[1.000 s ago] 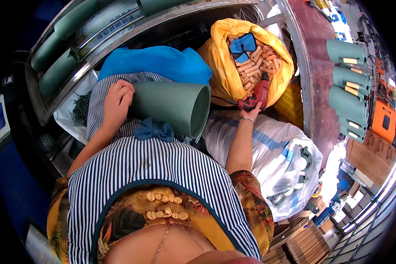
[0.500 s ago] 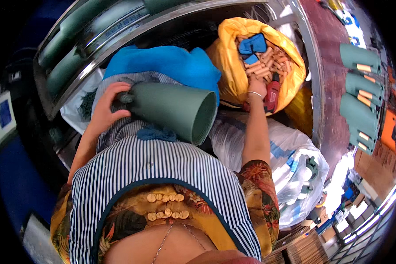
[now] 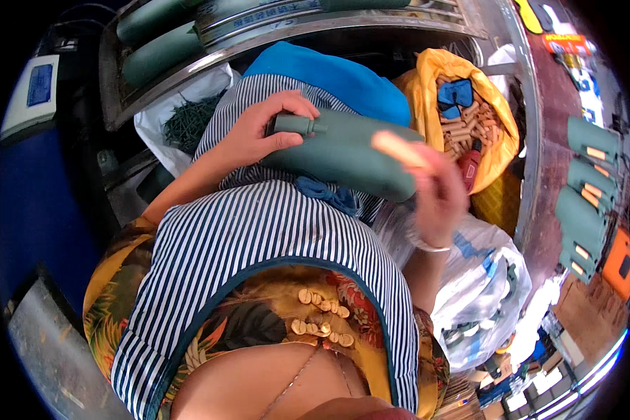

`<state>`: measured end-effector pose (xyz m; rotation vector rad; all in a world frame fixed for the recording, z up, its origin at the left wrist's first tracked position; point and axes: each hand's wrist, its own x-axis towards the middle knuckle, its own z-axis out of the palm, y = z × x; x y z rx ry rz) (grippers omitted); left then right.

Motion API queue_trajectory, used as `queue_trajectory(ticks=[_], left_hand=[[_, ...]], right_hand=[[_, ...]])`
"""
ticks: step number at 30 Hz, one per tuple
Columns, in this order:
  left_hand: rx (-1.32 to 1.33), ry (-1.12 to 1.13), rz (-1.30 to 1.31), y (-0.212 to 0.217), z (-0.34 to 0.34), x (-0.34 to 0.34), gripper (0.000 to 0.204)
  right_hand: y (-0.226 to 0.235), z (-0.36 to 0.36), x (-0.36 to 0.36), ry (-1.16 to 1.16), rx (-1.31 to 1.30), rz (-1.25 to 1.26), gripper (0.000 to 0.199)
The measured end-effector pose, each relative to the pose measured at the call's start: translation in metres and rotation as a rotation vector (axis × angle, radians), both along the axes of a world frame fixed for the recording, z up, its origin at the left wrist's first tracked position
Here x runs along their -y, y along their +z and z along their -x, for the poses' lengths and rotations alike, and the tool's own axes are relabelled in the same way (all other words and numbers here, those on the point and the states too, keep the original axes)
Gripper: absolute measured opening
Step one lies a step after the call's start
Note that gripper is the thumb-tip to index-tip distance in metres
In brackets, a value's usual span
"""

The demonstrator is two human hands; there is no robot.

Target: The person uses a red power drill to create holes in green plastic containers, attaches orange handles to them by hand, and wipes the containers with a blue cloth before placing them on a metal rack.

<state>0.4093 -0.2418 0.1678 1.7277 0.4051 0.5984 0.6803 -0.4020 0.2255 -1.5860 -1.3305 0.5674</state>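
Observation:
A dark green hollow cylinder (image 3: 350, 150) lies across my lap, over the striped apron (image 3: 259, 217). My left hand (image 3: 269, 129) grips its left end, fingers curled around a small knob-like spout (image 3: 294, 124). Over the cylinder's right end, my right hand (image 3: 437, 192) pinches a short tan peg (image 3: 397, 149); both are smeared by motion. To the far right stands a yellow sack (image 3: 434, 73) of many loose tan pegs (image 3: 462, 133). A red power tool (image 3: 470, 168) and a blue cloth-like item (image 3: 456, 96) rest in that sack.
A metal-edged rack (image 3: 189, 66) with green cylinders spans the far side. A white bag (image 3: 150, 129) holds dark green strands at left. Clear plastic bags (image 3: 483, 294) sit at right. On the reddish table (image 3: 542, 140) lie several green pieces with tan pegs (image 3: 582, 185).
My right hand has come out of the yellow sack with a tan peg and moved over the cylinder. The cylinder has turned, its open end now facing away. The whole view has shifted.

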Motion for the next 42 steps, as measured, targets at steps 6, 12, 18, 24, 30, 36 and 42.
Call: queue_trajectory(ticks=[6,12,18,24,30,36,42], left_hand=[[0.044,0.041,-0.148,-0.031,0.015,0.012,0.041],[0.099,0.104,-0.288,-0.044,0.028,0.022,0.044],[0.233,0.069,-0.072,-0.038,0.028,0.025,0.029],[0.102,-0.092,-0.298,-0.041,0.028,0.02,0.028],[0.058,0.098,-0.045,-0.029,0.014,0.043,0.045],[-0.385,0.039,-0.517,0.031,-0.003,0.02,0.045],[-0.455,0.158,-0.305,0.004,-0.038,-0.014,0.028]], right_hand=[[-0.015,0.076,-0.017,0.09,-0.295,0.172,0.024],[-0.015,0.093,-0.023,0.12,-0.181,0.167,0.019],[-0.015,0.094,-0.02,0.155,0.039,-0.117,0.018],[-0.029,0.089,-0.008,0.275,0.112,-0.054,0.021],[-0.014,0.089,-0.01,0.234,0.211,0.244,0.028],[0.067,-0.066,0.07,-0.72,0.626,0.173,0.046],[0.016,-0.26,0.316,-1.1,0.707,1.295,0.054]])
